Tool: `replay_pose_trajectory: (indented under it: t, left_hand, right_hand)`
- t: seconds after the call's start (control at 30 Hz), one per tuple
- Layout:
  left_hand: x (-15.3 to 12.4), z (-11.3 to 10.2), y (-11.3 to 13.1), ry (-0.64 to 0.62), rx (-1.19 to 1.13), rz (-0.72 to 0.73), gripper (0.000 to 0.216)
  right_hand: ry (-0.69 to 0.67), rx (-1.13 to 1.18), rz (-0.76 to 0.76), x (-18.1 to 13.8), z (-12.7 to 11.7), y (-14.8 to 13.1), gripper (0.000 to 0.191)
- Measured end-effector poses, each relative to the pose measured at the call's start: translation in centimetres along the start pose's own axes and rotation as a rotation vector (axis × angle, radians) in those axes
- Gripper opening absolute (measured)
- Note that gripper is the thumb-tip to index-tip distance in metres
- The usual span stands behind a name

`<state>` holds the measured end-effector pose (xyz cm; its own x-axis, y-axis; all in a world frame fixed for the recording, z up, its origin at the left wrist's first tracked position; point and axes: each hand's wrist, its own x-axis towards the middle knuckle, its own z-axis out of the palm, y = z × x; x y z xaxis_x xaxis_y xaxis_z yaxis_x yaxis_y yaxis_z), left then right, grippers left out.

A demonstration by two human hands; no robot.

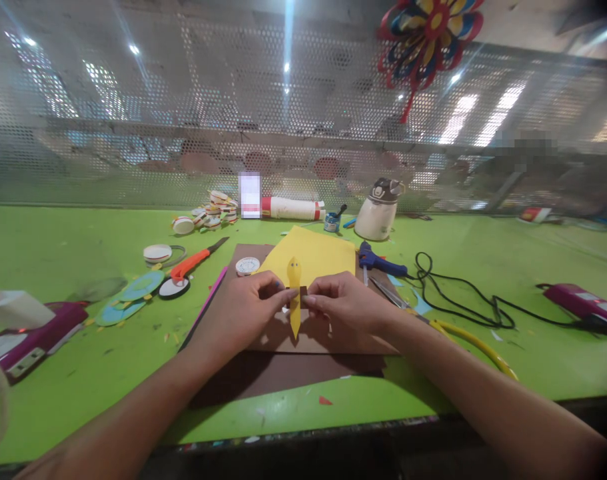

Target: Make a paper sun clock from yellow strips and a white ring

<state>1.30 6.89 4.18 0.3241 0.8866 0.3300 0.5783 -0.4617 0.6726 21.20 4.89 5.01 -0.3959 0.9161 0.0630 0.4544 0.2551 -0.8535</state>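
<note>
A slim yellow paper cutout (295,313) with a rounded head, two dot eyes and a pointed lower end stands upright between my hands. A small dark brown paper strip (304,291) crosses its middle, partly covered by fingers. My left hand (240,308) is closed in a pinch at the cutout's left edge, its thumb against the yellow paper. From the other side, my right hand (348,303) pinches the end of the brown strip. Below them lies a stack of brown sheets (283,367), with a yellow sheet (316,250) on its far part.
An orange-handled cutter (190,265) and light blue discs (140,287) lie left. To the right are a blue glue gun (383,260) with a looping black cord, scissors (390,292) and a purple power strip (586,307). A kettle-like jug (377,212) stands behind.
</note>
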Motion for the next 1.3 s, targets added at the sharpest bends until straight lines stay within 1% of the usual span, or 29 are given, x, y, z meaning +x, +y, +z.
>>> replay_pose_trajectory:
  t: [0.1,0.17,0.23,0.3,0.4,0.47,0.5,0.6,0.73,0.87,1.0,1.3]
  left_hand:
    - [0.0,-0.5,0.7,0.01,-0.137,-0.04,0.035]
    - [0.1,-0.8,1.0,0.037,-0.219,-0.098,0.033]
    - [0.3,-0.8,1.0,0.034,-0.32,-0.174,0.03]
    - [0.4,-0.7,0.8,-0.047,-0.447,-0.246,0.027]
    - [0.4,-0.5,0.6,-0.241,-0.64,-0.31,0.026]
    - [0.2,-0.3,0.7,-0.32,-0.72,-0.339,0.025]
    - [0.1,-0.3,0.8,-0.339,-0.746,-0.356,0.025]
    - [-0.1,-0.1,1.0,-0.352,-0.755,-0.387,0.023]
    - [-0.1,0.2,0.9,-0.35,-0.712,-0.396,0.029]
    - [-0.1,0.3,0.5,-0.338,-0.682,-0.391,0.031]
    - [-0.2,0.4,0.2,-0.329,-0.666,-0.381,0.031]
    - [-0.1,0.4,0.3,-0.341,-0.665,-0.357,0.028]
  right_hand:
    - [0.014,0.003,-0.002,0.1,-0.1,0.1,0.024]
    - [0.014,0.014,0.007,0.1,-0.1,0.1,0.025]
    - [0.001,0.051,0.02,0.1,-0.2,0.0,0.025]
    - [-0.002,0.102,0.03,0.0,-0.2,-0.1,0.025]
    - [0.015,0.152,0.055,-0.2,-0.3,-0.5,0.024]
    - [0.013,0.172,0.068,-0.3,-0.3,-0.7,0.023]
    - [0.008,0.185,0.072,-0.3,-0.4,-0.8,0.023]
    - [-0.007,0.204,0.064,-0.3,-0.4,-0.7,0.022]
    - [-0.006,0.232,0.077,-0.2,-0.1,-0.5,0.022]
    - [-0.001,0.255,0.096,-0.3,0.1,-0.7,0.024]
    - [-0.016,0.234,0.069,-0.4,0.1,-0.7,0.024]
    - [-0.023,0.214,0.045,-0.3,0.2,0.0,0.022]
